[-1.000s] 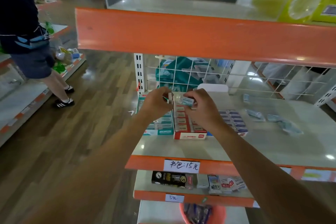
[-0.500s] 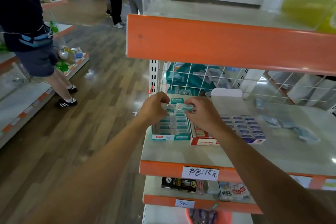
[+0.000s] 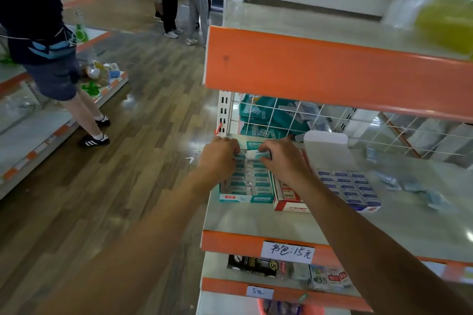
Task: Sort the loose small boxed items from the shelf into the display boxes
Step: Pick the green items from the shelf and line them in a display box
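Our right hand (image 3: 281,161) pinches one small teal-and-white item (image 3: 256,155) over the far end of the teal box (image 3: 247,198). Our left hand (image 3: 220,158) sits just left of that grip with its fingers curled onto the packed rows, and we cannot tell whether it holds anything. Three display boxes share the shelf (image 3: 256,222): the teal box under the grip, the red box (image 3: 289,208) just right of it and the blue box (image 3: 368,208) further right, with loose items (image 3: 389,181) beyond, too blurred to count

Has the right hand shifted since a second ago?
Yes. The right hand went leftward, from over the red display box to over the teal display box.
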The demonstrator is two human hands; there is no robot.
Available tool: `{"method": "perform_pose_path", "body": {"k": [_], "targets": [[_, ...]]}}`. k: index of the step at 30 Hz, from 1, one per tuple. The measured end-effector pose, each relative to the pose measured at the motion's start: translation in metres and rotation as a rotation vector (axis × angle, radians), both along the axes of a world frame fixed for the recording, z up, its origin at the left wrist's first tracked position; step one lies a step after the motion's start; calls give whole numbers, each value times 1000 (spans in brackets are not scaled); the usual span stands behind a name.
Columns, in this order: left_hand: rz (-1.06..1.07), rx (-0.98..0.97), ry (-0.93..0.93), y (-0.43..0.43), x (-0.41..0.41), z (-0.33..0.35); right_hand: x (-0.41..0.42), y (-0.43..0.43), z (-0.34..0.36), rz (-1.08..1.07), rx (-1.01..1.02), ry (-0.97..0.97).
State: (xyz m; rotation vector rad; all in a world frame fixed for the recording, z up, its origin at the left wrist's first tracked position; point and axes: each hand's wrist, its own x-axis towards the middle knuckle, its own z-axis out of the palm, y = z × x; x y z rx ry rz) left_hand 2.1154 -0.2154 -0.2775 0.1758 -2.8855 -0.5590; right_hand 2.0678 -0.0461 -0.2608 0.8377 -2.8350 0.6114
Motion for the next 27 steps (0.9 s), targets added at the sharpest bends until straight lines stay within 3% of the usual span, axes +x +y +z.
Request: {"method": "perform_pose_path", "body": {"k": [13, 27], "targets": [[-5, 40, 4, 0, -2, -10, -10, -8, -9, 10, 140, 79], [4, -4, 94, 0, -3, -16, -21, -9, -6, 54, 113, -9]]}}
